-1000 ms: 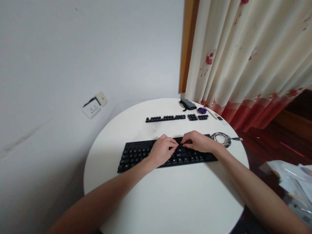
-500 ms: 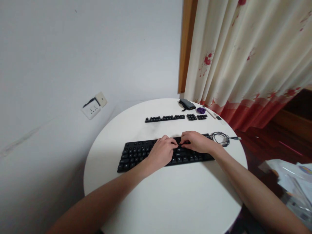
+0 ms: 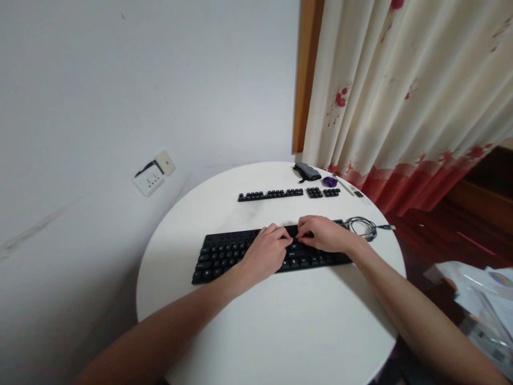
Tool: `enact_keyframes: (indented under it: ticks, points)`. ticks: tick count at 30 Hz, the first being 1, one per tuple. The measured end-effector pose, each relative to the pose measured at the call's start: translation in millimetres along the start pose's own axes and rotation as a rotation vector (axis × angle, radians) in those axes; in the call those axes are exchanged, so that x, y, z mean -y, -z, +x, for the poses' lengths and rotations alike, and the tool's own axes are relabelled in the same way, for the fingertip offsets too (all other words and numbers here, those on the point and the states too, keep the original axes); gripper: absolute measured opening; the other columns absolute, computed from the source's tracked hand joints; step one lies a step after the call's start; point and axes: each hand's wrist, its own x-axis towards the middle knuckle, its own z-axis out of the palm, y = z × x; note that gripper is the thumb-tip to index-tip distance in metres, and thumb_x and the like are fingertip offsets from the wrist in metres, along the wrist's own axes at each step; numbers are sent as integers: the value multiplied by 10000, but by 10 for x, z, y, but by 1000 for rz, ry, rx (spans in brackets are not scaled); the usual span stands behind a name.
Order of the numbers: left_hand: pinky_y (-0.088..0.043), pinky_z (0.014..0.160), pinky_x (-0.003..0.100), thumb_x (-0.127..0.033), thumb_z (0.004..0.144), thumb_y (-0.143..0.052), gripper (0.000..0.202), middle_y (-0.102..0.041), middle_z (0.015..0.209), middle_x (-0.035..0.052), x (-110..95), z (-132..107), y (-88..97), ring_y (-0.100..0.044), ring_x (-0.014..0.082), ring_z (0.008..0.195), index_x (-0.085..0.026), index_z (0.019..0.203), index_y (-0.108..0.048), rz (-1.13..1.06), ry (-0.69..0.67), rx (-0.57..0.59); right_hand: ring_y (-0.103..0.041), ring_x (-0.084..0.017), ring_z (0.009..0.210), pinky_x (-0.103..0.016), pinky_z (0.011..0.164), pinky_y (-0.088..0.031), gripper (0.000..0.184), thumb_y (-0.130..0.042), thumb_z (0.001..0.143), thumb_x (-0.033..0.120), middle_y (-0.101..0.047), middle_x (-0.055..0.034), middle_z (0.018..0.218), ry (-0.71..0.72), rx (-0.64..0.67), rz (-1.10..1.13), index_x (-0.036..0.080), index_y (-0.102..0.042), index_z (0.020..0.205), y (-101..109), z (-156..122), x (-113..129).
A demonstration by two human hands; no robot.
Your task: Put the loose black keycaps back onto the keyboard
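Note:
A black keyboard (image 3: 224,254) lies across the middle of a round white table (image 3: 280,331). My left hand (image 3: 266,251) rests on its centre with the fingers curled down onto the keys. My right hand (image 3: 324,232) is beside it, fingertips pinched together at a key near the top row, almost touching the left fingertips. What the fingers hold, if anything, is hidden. Behind the keyboard lie a long row of loose black keycaps (image 3: 270,194) and two small blocks of keycaps (image 3: 324,192).
The keyboard's coiled cable (image 3: 363,225) lies at the table's right edge. A grey pouch (image 3: 308,171), a small purple object (image 3: 331,181) and a thin white stick (image 3: 347,186) sit at the back. A flowered curtain (image 3: 401,96) hangs right; a wall socket (image 3: 150,179) left.
Both hands stay on the same spot of the keyboard; only the view has shifted slightly.

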Motion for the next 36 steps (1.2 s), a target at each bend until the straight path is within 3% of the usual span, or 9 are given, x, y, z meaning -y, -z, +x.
enact_keyframes:
  ticks: [12, 25, 36]
  points:
    - [-393, 896, 385, -53, 879, -442, 351, -654, 1009, 67, -99, -18, 13, -524, 232, 984, -161, 1177, -593, 153, -31, 46, -593, -155, 748, -254, 687, -404, 148, -593, 847, 212, -666, -50, 859, -49, 50, -52, 180, -733, 812, 38, -5, 58]
    - [-305, 937, 450, -79, 888, -421, 259, -653, 944, 64, -181, -41, 34, -527, 241, 969, -185, 1061, -582, 203, -27, 19, -634, -178, 783, -254, 685, -398, 197, -581, 851, 293, -726, -53, 867, -200, 116, -31, 213, -760, 832, 85, 2, 82]
    - [-311, 965, 456, -177, 915, -449, 161, -654, 909, 53, -203, -57, -11, -538, 233, 963, -184, 976, -598, 134, -8, -22, -640, -187, 766, -257, 653, -379, 237, -563, 859, 340, -742, -56, 851, -231, 122, -40, 222, -765, 828, 75, -2, 77]
